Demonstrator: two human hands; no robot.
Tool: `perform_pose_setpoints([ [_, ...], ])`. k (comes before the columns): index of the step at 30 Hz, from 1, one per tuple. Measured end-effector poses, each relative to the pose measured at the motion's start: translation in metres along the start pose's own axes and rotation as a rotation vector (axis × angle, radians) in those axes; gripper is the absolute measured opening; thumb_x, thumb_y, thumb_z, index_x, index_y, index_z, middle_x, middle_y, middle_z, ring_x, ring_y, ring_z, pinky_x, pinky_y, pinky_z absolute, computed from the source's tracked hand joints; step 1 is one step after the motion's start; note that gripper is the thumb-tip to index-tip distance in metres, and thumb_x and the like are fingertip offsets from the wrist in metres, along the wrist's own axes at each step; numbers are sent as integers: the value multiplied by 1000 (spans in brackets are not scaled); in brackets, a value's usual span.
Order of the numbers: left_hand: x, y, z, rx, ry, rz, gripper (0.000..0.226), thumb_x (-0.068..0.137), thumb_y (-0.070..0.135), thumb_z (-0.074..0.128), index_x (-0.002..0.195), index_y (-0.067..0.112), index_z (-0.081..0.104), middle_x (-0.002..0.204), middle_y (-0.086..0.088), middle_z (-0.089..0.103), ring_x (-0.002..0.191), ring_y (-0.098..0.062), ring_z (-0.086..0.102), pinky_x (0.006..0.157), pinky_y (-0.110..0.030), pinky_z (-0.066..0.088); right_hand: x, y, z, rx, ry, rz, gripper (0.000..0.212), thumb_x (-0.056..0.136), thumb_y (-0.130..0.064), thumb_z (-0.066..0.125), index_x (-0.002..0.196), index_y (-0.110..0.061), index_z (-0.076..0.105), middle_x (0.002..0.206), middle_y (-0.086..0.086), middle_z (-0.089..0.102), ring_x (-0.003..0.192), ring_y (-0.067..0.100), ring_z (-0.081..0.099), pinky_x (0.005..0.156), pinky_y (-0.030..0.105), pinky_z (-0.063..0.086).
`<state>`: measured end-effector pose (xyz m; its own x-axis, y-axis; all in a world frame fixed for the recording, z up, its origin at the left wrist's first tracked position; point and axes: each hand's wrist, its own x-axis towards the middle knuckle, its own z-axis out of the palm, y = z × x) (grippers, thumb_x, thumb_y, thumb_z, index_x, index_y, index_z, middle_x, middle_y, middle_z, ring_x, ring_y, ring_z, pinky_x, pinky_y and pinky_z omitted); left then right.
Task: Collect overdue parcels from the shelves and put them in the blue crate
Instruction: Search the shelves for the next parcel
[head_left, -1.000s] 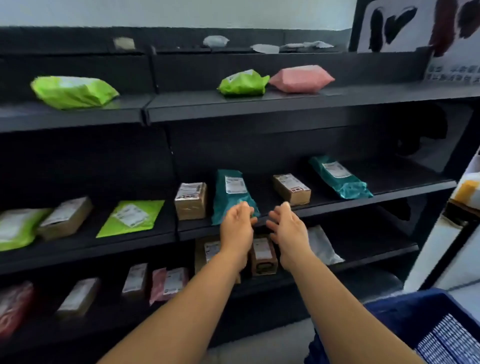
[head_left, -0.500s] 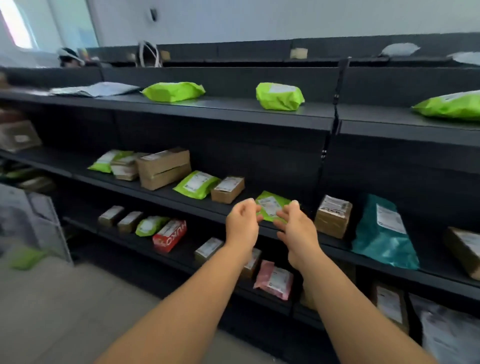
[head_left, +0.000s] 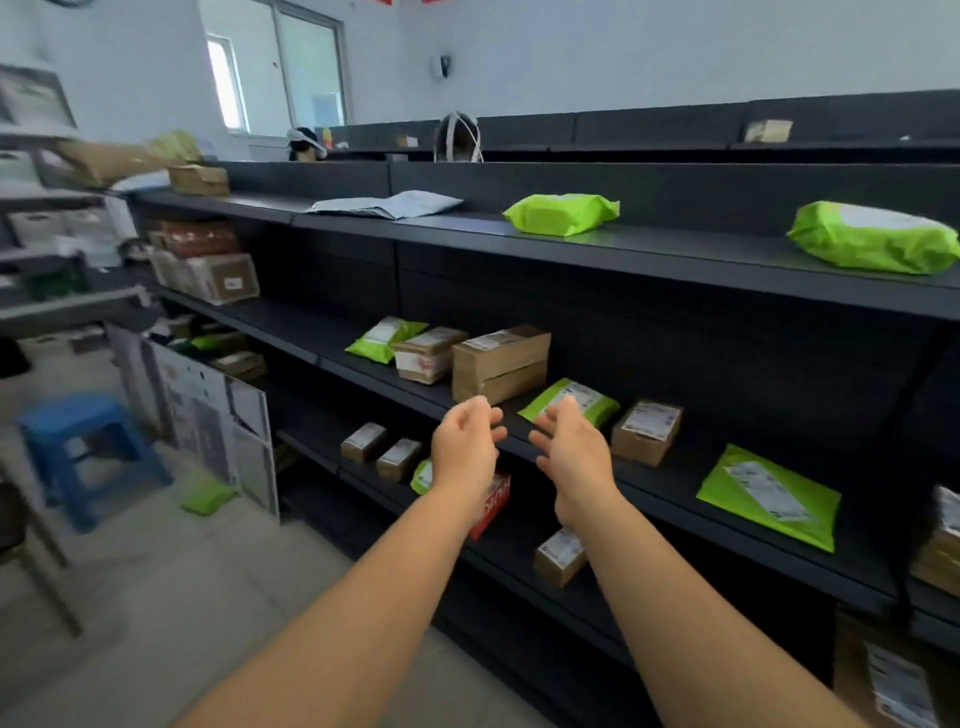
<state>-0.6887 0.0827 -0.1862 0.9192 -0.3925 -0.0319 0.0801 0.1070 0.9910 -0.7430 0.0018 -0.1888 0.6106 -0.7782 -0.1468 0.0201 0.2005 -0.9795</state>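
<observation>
Left hand (head_left: 464, 451) and right hand (head_left: 575, 451) are raised side by side before the middle shelf (head_left: 332, 347), fingers loosely curled, grasping nothing. Just behind: a green mailer (head_left: 582, 397), label print illegible. Below, a red pack (head_left: 493, 506) shows partial lettering, unreadable.

Both bare arms reached forward, the left hand (head_left: 464, 451) and right hand (head_left: 575, 454) close together, fingers loosely curled, holding nothing.

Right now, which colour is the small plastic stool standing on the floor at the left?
The small plastic stool is blue, seen in the head view.
</observation>
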Motion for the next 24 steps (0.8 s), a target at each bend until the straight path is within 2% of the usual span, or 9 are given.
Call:
perform_pose_setpoints([
  [5, 44, 7, -54, -20, 63, -15, 20, 99, 33, 42, 109, 24, 58, 105, 6, 66, 96, -11, 64, 90, -34, 51, 18, 11, 76, 2, -18, 2, 24, 100, -42, 37, 90, -27, 54, 104, -4, 63, 97, 12, 61, 95, 36, 46],
  [15, 138, 2, -124, -12, 159, -25, 16, 98, 32, 43, 88, 34, 56, 103, 9, 66, 97, -11, 65, 89, -34, 51, 89, 28, 187, -11, -86, 42, 27, 100, -42, 38, 103, -21, 55, 109, -2, 64, 101, 15, 61, 99, 38, 47],
  [18, 184, -3, -141, 10, 184, -27, 15, 98, 32, 42, 90, 34, 55, 102, 10, 65, 96, -9, 64, 90, -33, 50, 125, 37, 219, -3, -102, 57, 27, 100, -42, 37, 102, -22, 55, 106, -4, 63, 100, 14, 60, 98, 38, 46],
  [22, 263, -10, -153, 29, 197, -37, 15, 100, 33, 40, 101, 31, 55, 101, 11, 65, 97, -10, 64, 89, -32, 50, 187, 44, 264, 18, -105, 69, 35, 101, -41, 37, 118, -20, 58, 109, -4, 62, 99, 12, 60, 101, 38, 45],
  [24, 302, -11, -154, 37, 187, -47, 16, 100, 34, 38, 104, 29, 54, 101, 11, 64, 97, -10, 63, 90, -33, 49, 221, 43, 286, 29, -95, 79, 34, 100, -42, 38, 113, -20, 59, 111, -3, 63, 100, 11, 60, 102, 39, 45],
])
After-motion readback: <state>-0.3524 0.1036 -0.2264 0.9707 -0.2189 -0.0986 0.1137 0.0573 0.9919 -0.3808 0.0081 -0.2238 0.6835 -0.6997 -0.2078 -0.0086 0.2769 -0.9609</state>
